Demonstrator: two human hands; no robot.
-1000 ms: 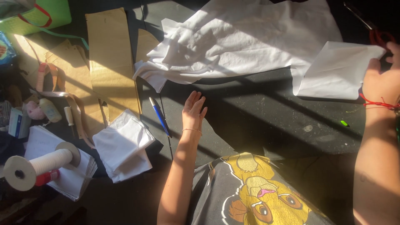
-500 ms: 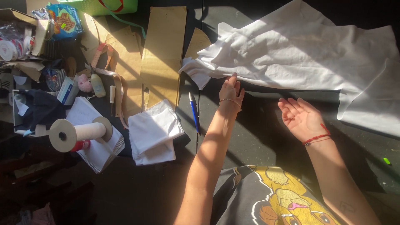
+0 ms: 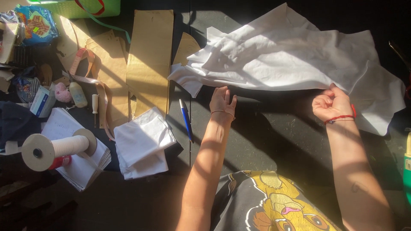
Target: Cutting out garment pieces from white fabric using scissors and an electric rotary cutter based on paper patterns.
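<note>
White fabric sheet (image 3: 282,60): large, thin, creased and rumpled; spread loosely over the far part of the dark tabletop (image 3: 265,132); left end bunched into folds with one corner hanging toward the near side; right near edge lifted, pinched up off the surface; sunlit on top.

A dark work table (image 3: 274,141) fills the view — hard sunlight falls across it in slanted bands, leaving deep shadow between. Brown cardboard pattern pieces (image 3: 150,60) lie toward eleven o'clock, a green bag (image 3: 85,7) beyond them. At nine o'clock sits clutter — a thread spool (image 3: 51,147) on a notebook (image 3: 75,164).
</note>
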